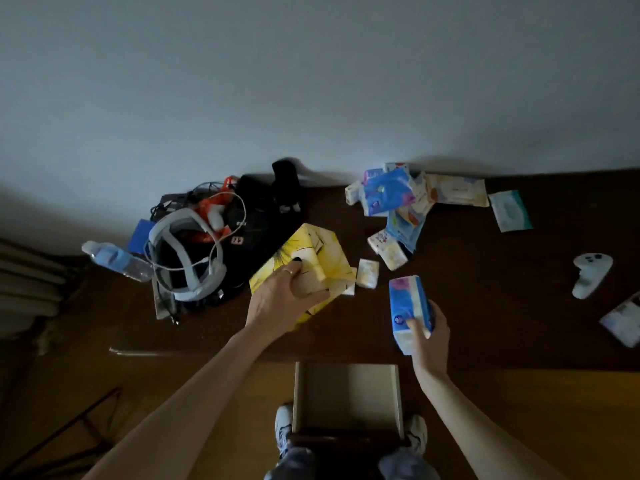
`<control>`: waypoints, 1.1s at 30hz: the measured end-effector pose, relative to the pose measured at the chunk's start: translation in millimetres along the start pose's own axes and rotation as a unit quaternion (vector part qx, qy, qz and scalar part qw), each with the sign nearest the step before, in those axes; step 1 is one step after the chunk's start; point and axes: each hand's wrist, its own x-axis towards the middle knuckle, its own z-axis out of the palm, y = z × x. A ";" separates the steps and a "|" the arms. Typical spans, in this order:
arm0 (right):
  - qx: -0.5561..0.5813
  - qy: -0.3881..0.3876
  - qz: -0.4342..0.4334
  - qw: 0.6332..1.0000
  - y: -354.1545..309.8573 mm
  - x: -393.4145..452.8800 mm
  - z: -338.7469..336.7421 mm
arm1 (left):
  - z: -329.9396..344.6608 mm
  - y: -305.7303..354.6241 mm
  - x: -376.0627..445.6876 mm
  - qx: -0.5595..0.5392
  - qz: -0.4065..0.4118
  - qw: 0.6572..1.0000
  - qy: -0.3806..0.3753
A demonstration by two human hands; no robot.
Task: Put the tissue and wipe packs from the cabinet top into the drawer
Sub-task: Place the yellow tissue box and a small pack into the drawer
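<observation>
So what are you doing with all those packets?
A person is tidying tissue and wipe packs off the dark wooden cabinet top into the open, pale-lined drawer below, which looks empty so far. The left hand has a grip on a big yellow tissue pack, and the right hand holds a blue and white tissue pack. A pile of small blue and white packs waits near the wall.

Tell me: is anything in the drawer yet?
No. The open drawer shows only its bare bottom; the left hand and right hand hold packs above it.
</observation>
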 end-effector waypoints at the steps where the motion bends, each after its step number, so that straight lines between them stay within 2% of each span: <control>1: 0.023 -0.008 0.006 1.000 8.1 -14.5 -1.4 | 5.1 -8.3 -13.4 -0.081 -0.053 0.995 -0.025; 4: 0.055 -0.064 0.036 0.996 33.1 -49.7 -6.5 | 31.3 -35.5 -49.6 -0.299 -0.187 0.932 -0.085; 6: 0.079 -0.100 0.070 0.989 51.6 -67.1 -10.4 | 52.9 -58.5 -73.8 -0.401 -0.270 0.869 -0.111; 8: 0.082 -0.127 0.100 0.984 70.9 -79.7 -12.9 | 73.3 -79.8 -97.7 -0.469 -0.319 0.815 -0.116; 10: 0.055 -0.146 0.127 0.980 90.7 -90.0 -14.2 | 90.7 -99.2 -117.6 -0.485 -0.346 0.794 -0.117; 13: 0.025 -0.163 0.165 0.972 119.3 -99.4 -13.7 | 111.6 -124.8 -142.1 -0.480 -0.374 0.783 -0.127; 17: -0.016 -0.187 0.206 0.960 151.8 -107.4 -3.9 | 145.5 -166.4 -155.6 -0.463 -0.411 0.765 -0.179; 21: -0.105 -0.205 0.215 0.949 205.2 -101.4 21.8 | 194.4 -215.3 -152.5 -0.371 -0.463 0.775 -0.217; 24: -0.205 -0.232 0.215 0.926 259.1 -85.0 42.4 | 240.8 -243.6 -144.6 -0.313 -0.477 0.791 -0.221; 28: -0.395 -0.309 0.089 0.861 334.5 -38.0 62.7 | 308.7 -273.4 -129.6 -0.234 -0.438 0.846 -0.195; 30: -0.437 -0.329 0.032 0.837 367.8 -12.1 70.8 | 341.7 -286.2 -121.0 -0.214 -0.410 0.868 -0.181; 33: -0.478 -0.319 -0.044 0.818 413.3 18.1 82.6 | 385.4 -301.2 -111.4 -0.214 -0.383 0.881 -0.176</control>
